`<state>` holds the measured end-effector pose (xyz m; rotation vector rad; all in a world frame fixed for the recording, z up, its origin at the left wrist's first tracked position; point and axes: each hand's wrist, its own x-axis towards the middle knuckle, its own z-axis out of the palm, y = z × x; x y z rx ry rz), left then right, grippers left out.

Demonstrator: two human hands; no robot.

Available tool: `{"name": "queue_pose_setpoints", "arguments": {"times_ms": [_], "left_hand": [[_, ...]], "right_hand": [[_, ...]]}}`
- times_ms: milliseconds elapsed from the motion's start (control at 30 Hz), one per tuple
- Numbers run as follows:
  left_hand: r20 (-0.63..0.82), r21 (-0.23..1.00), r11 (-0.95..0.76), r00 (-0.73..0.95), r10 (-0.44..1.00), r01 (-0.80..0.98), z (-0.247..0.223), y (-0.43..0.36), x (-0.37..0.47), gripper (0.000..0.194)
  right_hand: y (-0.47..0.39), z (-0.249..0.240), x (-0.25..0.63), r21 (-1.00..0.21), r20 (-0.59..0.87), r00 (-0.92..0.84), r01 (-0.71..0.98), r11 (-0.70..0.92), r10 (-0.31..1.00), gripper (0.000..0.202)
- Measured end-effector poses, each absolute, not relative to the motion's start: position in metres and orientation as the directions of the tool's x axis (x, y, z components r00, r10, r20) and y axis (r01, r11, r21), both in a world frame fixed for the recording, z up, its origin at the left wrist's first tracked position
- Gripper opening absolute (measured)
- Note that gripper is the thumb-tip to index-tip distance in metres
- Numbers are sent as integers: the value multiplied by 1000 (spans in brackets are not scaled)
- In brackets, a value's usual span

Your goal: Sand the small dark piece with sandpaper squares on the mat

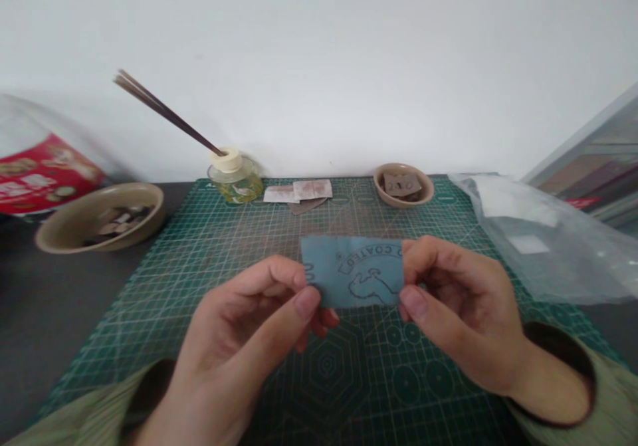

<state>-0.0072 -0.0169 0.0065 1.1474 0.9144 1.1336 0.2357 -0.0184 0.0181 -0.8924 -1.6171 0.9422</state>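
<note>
Now, left hand (pixel 234 339): we pinch the left edge of a blue sheet (pixel 353 270) between thumb and index finger, the other fingers loosely curled behind.
Right hand (pixel 458 306): our thumb and bent fingers close on its right edge.
Blue sheet: we hold it stretched between both hands, above the green cutting mat (pixel 189 260), its printed side facing us.
Small bowl (pixel 406 202): at the mat's far edge; we see brown pieces inside, the top one marked.
Large bowl (pixel 62 233): left of the mat, holding small dark and tan pieces.
Glass bottle (pixel 242 187): dark sticks (pixel 169 112) lean out leftward.
Pose: our palms turn inward, thumbs nearest us.
</note>
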Motion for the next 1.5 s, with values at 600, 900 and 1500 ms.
{"name": "queue_pose_setpoints", "arguments": {"times_ms": [600, 900, 1500], "left_hand": [[4, 980, 46, 247, 969, -196, 3, -14, -8, 22], [-3, 978, 58, 267, 964, -198, 1, -13, -10, 20], [9, 981, 40, 255, 967, -188, 4, -11, -10, 23]], "right_hand": [[-20, 23, 235, -898, 401, -213, 99, 428, 891, 16], [-20, 24, 234, -899, 404, -219, 84, 430, 888, 17], [-19, 22, 235, -898, 407, -215, 81, 432, 888, 17]]}}
